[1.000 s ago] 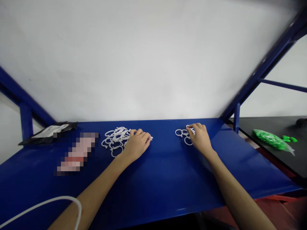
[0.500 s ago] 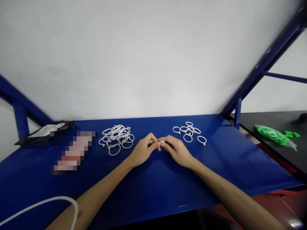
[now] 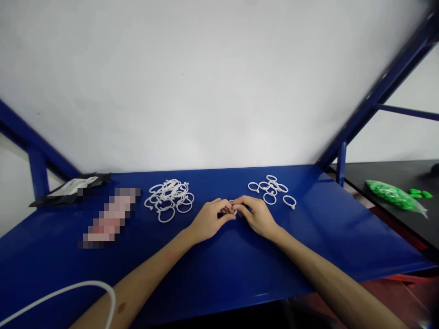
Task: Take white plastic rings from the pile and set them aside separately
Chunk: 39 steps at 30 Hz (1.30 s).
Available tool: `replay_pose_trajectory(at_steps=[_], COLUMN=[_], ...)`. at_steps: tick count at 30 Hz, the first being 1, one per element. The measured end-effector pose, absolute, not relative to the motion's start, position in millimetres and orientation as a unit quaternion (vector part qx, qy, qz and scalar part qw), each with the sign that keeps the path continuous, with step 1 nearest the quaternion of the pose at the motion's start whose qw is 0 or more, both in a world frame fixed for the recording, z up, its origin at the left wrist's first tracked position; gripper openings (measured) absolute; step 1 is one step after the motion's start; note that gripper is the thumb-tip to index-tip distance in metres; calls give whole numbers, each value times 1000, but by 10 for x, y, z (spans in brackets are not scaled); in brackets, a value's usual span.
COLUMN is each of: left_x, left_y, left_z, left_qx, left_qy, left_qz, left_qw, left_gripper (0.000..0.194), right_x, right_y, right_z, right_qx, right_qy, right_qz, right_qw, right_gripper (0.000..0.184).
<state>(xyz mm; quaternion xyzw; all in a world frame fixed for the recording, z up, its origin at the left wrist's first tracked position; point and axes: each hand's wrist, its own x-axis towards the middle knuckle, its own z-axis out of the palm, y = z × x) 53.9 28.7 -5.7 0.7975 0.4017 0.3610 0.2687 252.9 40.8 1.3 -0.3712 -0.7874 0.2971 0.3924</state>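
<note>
Over the middle of the blue table, my two hands meet fingertip to fingertip around a small white curtain ring (image 3: 231,201), mostly covered by the fingers. My right hand (image 3: 256,215) pinches it between thumb and fingers. The curled fingers of my left hand (image 3: 211,220) press against it from the other side, with the thumb stretched out below. Left of my hands lies a tangled pile of white curtain rings (image 3: 167,215). To the right, several more rings (image 3: 270,199) with small round eyelets lie in a looser group.
A blue table (image 3: 219,274) backs onto a white wall, with blue frame bars on both sides. A black plastic package (image 3: 58,198) and a blurred-out pink item (image 3: 115,212) lie at left. A white cable (image 3: 68,288) loops across the lower left. A bag of green pieces (image 3: 393,196) rests on a black table.
My left fingers have curled further in around the ring and the thumb has stretched out below. The view has shifted slightly. Both groups of rings lie as before.
</note>
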Motion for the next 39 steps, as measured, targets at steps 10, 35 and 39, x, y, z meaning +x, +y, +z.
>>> replay_pose_trajectory(at_steps=[10, 35, 39], left_x=[68, 247, 346], left_y=[400, 379, 332], left_z=[231, 47, -40], left_qx=[723, 857, 893], left_qy=[664, 430, 325], left_qz=[84, 268, 309], left_qw=[-174, -91, -27], left_gripper=[26, 23, 18], right_x=[2711, 2909, 2580], right_y=[572, 697, 487], right_z=[64, 158, 31], right_qx=[-453, -575, -437], right_qy=[-761, -754, -818], right_qz=[238, 78, 206], right_qw=[397, 309, 313], right_gripper=[20, 20, 24])
